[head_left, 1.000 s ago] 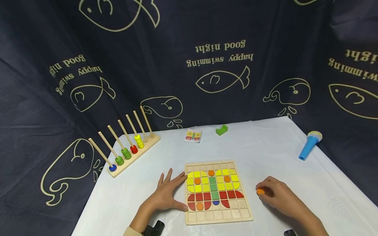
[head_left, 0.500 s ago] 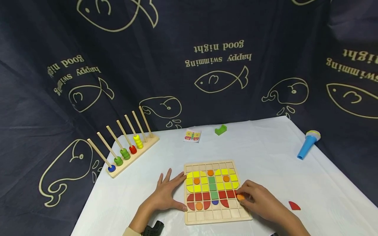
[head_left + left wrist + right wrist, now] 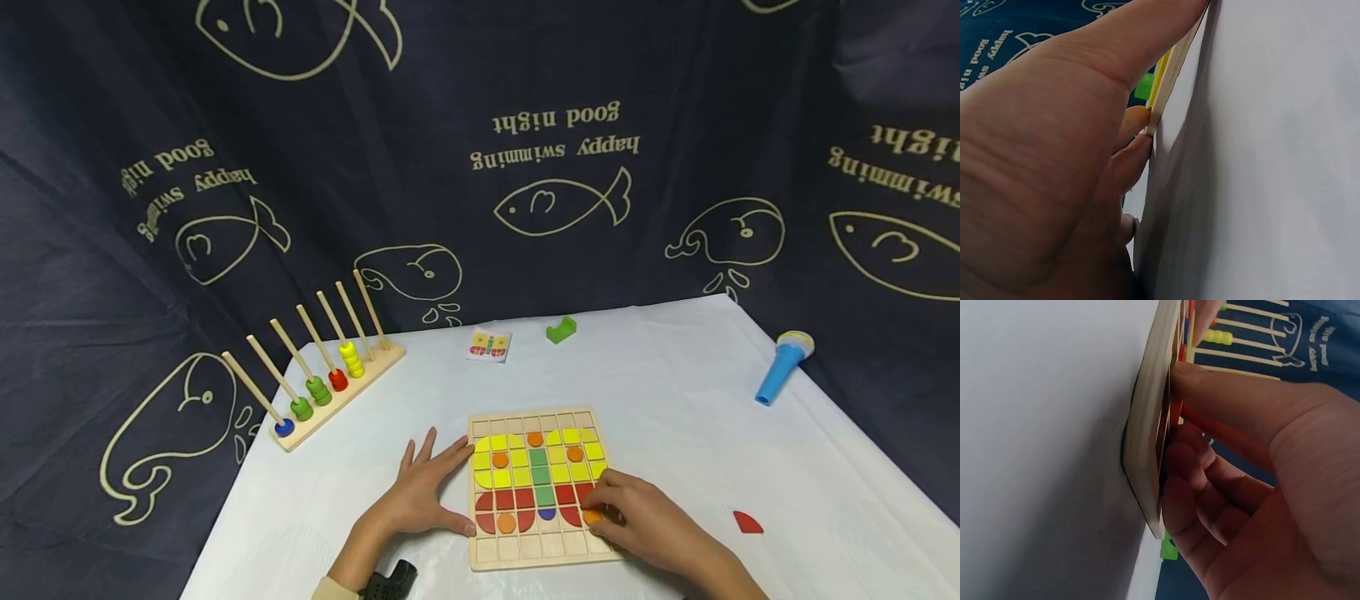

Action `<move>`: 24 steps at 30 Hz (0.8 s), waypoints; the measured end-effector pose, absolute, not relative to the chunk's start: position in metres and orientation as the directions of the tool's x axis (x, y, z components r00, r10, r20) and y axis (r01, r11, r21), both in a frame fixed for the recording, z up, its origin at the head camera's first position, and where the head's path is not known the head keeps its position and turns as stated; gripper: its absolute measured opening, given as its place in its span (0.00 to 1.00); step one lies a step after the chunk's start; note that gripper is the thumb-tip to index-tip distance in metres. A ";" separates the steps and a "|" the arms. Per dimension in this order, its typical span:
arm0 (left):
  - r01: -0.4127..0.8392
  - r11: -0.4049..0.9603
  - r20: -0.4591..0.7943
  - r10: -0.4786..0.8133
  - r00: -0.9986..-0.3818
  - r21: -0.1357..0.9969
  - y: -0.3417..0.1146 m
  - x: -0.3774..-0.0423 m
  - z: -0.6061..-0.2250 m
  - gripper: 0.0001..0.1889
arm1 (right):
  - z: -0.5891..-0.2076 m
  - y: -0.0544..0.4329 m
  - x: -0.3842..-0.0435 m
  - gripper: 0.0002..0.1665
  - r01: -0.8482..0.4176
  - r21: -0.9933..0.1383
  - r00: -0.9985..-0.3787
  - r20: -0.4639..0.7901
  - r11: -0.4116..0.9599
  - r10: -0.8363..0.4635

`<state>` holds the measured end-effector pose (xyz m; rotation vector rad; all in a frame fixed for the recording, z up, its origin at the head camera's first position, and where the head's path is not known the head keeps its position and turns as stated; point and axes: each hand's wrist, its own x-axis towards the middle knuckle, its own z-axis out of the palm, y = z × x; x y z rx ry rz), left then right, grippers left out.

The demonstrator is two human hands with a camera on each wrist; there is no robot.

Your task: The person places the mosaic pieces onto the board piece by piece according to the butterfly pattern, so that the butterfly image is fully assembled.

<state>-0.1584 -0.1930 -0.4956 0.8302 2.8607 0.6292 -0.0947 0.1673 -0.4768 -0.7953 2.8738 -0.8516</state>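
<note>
A wooden grid board [image 3: 552, 547] lies on the white table, bearing yellow, red, green, orange and blue flat pieces laid out like a butterfly. My left hand [image 3: 418, 500] is spread at its left side, with thumb and index fingertips touching the edge; the left wrist view also shows the thumb along the board's side. Over the lower right cells, my right hand [image 3: 651, 521] pinches an orange disc [image 3: 592, 517], which sits at a cell beside a red quarter-round piece [image 3: 572, 516]. Its fingers hide some cells at the board's right edge. A loose red quarter-round piece [image 3: 747, 522] lies to the right.
A picture card [image 3: 489, 345] with a butterfly pattern and a green notched block [image 3: 561, 330] lie at the back. At the left stands a wooden peg rack [image 3: 345, 398] with coloured beads. The blue toy microphone [image 3: 780, 371] rests near the right table edge.
My right hand has carried the orange disc leftward from beside the board to its lower right cells. The loose red piece has come into sight. My left hand stays at the board's edge.
</note>
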 end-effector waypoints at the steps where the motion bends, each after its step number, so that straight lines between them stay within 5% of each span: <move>1: 0.491 0.767 0.021 0.531 -0.847 0.413 -0.193 -0.159 -0.495 0.62 | -0.477 0.167 -0.095 0.10 -0.469 -0.517 -0.866 0.113 0.716 -0.487; 13: 0.485 0.770 0.025 0.523 -0.852 0.416 -0.193 -0.159 -0.498 0.62 | -0.475 0.166 -0.095 0.07 -0.439 -0.475 -0.890 0.113 0.763 -0.443; 24: 0.481 0.768 0.023 0.521 -0.853 0.422 -0.192 -0.159 -0.497 0.62 | -0.471 0.211 -0.095 0.08 -0.232 -0.529 -0.964 0.013 0.816 -0.266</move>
